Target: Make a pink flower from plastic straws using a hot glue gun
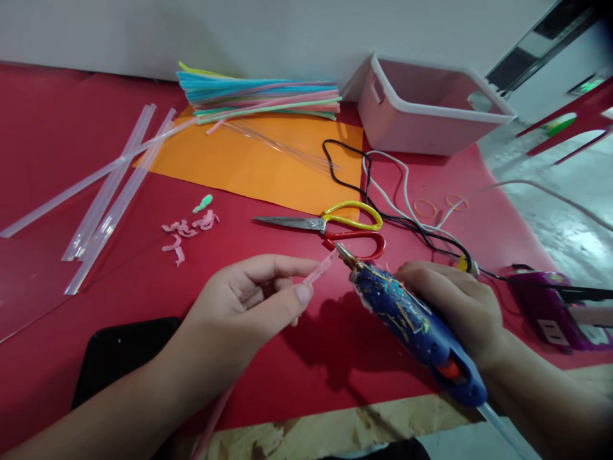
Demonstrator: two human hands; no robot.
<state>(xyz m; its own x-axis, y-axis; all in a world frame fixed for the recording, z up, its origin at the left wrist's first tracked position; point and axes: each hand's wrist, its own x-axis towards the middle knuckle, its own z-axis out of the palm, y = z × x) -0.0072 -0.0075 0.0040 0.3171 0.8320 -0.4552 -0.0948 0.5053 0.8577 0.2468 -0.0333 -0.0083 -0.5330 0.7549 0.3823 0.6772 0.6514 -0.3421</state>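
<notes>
My left hand [253, 306] is closed, pinching a thin pink pipe cleaner [320, 268] between thumb and forefinger. Its free end points up and right, and a pink length hangs out below my wrist. My right hand [454, 306] is wrapped round a blue hot glue gun [407, 313] smeared with dried glue. The metal nozzle is at the pipe cleaner's tip; whether they touch I cannot tell. A clear glue stick [500, 428] sticks out of the gun's back. Just beyond lie scissors [311, 223] with one yellow and one red handle loop.
Pink scraps [184, 229] and a small green piece [203, 203] lie left of the scissors. Farther off are clear glue sticks [112, 185], coloured pipe cleaners [258, 96], orange paper [268, 172] and a pink bin [407, 121]. Cords [412, 223] run toward a purple power strip [546, 306]. A black phone [124, 345] lies lower left.
</notes>
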